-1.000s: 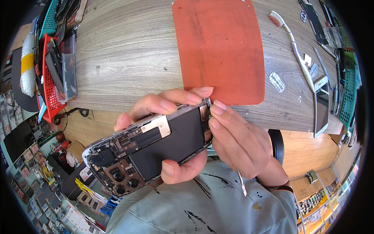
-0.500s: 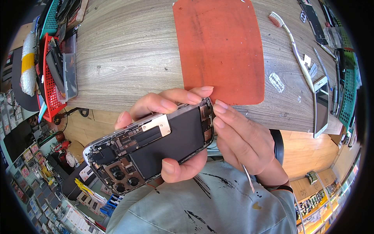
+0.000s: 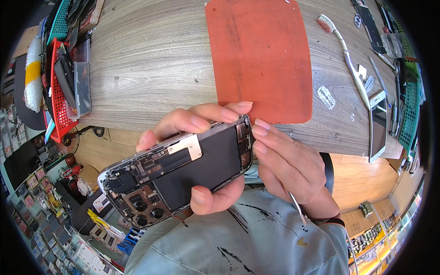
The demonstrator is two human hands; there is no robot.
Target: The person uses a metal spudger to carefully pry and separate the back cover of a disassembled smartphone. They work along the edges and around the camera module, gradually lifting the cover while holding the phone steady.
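Note:
My left hand (image 3: 206, 201) is closed round an opened smartphone (image 3: 215, 158), fingers along its far edge and thumb on the near one. The phone is tilted, its insides facing up: a black battery, a metal cover plate, circuit boards and, at the lower left, a camera module (image 3: 145, 210) with several lenses. At the phone's right end, the fingertips of my right hand (image 3: 293, 167) are at the frame, bent close together. A thin metal tool (image 3: 297, 207), perhaps a pry tool or tweezers, sticks out below that palm, its other end hidden in the hand.
An orange-red mat (image 3: 261, 59) lies on the wood-grain table (image 3: 146, 59). To the right are a toothbrush (image 3: 346, 55), a razor blade (image 3: 326, 97) and a white phone (image 3: 378, 128). A red basket (image 3: 59, 101) and a clear plastic box (image 3: 82, 91) stand at the left.
My right hand has shifted very slightly to the right, and the thin tool in it has swung a little that way. The phone and my left hand stay nearly still.

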